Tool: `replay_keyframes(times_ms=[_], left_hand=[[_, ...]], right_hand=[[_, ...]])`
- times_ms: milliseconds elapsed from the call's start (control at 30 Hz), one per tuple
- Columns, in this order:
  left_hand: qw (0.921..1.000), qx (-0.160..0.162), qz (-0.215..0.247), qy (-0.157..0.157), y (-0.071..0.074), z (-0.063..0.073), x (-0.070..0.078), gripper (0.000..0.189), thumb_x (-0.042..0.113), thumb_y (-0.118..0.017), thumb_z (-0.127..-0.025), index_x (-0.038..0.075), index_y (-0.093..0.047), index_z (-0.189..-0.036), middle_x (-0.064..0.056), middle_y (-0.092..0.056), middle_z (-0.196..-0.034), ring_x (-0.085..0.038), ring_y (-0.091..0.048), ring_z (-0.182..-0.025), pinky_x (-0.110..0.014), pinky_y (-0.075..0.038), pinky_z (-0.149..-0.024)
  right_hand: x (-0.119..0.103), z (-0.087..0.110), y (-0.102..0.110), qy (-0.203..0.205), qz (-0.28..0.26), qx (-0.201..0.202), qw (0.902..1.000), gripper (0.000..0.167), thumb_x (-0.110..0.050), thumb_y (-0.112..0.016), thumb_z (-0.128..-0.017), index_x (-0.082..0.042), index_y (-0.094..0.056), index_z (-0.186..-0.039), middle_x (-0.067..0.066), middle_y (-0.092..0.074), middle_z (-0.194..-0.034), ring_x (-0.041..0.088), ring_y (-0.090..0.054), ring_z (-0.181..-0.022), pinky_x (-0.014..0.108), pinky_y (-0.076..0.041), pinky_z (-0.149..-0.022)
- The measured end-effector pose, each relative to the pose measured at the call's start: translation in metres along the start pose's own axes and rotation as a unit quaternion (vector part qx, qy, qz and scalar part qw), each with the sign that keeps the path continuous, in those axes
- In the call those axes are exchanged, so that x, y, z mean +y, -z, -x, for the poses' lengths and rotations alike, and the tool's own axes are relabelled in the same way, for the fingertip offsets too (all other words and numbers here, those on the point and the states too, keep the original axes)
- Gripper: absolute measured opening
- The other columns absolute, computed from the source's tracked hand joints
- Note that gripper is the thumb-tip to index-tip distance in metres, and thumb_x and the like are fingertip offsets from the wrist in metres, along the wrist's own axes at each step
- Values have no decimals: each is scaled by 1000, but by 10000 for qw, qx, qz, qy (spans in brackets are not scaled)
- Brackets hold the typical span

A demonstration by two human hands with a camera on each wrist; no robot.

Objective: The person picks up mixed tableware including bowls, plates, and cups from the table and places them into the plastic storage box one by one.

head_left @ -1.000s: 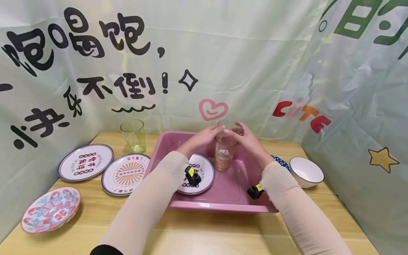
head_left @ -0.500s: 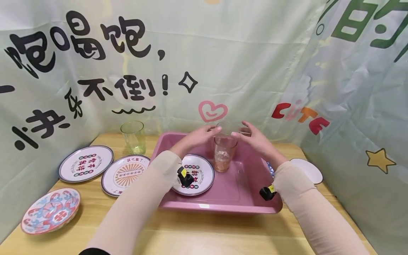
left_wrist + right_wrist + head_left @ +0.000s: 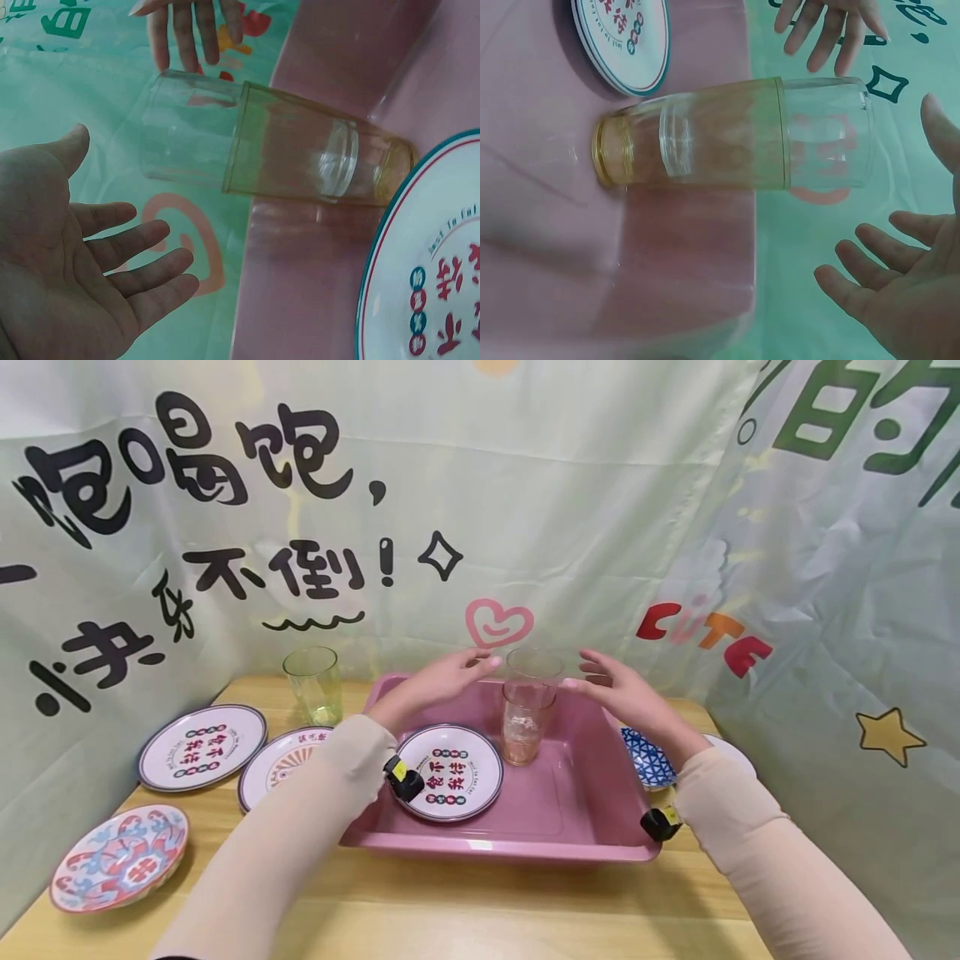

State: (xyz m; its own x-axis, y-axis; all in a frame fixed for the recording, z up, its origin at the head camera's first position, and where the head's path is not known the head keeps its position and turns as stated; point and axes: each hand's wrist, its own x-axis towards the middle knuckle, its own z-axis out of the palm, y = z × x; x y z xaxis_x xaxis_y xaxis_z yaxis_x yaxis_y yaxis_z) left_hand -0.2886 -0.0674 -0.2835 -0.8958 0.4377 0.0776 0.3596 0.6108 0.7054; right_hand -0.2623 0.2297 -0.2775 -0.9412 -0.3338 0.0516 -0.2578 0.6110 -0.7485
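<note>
Two nested glasses stand upright in the pink plastic basin point(image 3: 555, 793): a clear glass point(image 3: 534, 663) sits inside an amber-tinted glass point(image 3: 529, 727), its upper part rising above the amber rim. My left hand point(image 3: 442, 680) is just left of the clear glass with fingers spread, apart from it. On the other side my right hand point(image 3: 622, 693) is held off to the right, its fingers loosely extended and holding nothing. Both wrist views show a gap between each palm and the glasses. Left of the glasses, a white plate with red lettering point(image 3: 450, 772) lies in the basin.
Outside the basin at left are a green glass point(image 3: 313, 685), a lettered plate point(image 3: 202, 747), a sunburst-patterned plate point(image 3: 288, 760) and a red-and-blue patterned dish point(image 3: 120, 858). A blue-patterned bowl point(image 3: 645, 758) and a white bowl point(image 3: 731, 752) sit at right, partly behind my right arm.
Both hands have let go of the clear glass and drawn apart, the left to the left and the right to the right. The nested glasses stay standing in the basin.
</note>
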Motion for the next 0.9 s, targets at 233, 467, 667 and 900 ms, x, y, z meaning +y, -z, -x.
replay_keyframes(times_ms=[233,467,667,900], left_hand=[[9997,58,-230,-108,15,14,-6,68,54,-38,-102,7,-36,-150,-14,-42,-150,-31,-40,-136,-46,-31,-113],[9990,208,-384,-77,29,28,-14,62,50,-41,-102,8,-40,-149,-14,-45,-147,-33,-43,-133,-50,-34,-110],[9988,375,-311,-102,42,39,-24,64,51,-41,-102,7,-40,-149,-14,-43,-149,-35,-42,-134,-52,-33,-110],[9977,644,-190,54,60,57,-35,67,56,-39,-101,10,-39,-150,-12,-39,-152,-33,-38,-136,-51,-30,-112]], right_hand=[[3,13,8,94,293,75,9995,80,-54,-58,-93,-13,-28,-155,17,-33,-154,40,-33,-138,59,-32,-108],[13,22,14,161,528,112,9984,74,-50,-57,-96,-6,-35,-151,19,-37,-152,42,-37,-135,60,-35,-106],[33,32,13,-93,537,166,9984,73,-51,-58,-95,-8,-35,-151,19,-39,-150,42,-38,-134,60,-37,-104],[55,44,3,-416,-24,193,9989,82,-52,-57,-95,-10,-21,-156,23,-28,-155,46,-32,-137,62,-31,-107]])
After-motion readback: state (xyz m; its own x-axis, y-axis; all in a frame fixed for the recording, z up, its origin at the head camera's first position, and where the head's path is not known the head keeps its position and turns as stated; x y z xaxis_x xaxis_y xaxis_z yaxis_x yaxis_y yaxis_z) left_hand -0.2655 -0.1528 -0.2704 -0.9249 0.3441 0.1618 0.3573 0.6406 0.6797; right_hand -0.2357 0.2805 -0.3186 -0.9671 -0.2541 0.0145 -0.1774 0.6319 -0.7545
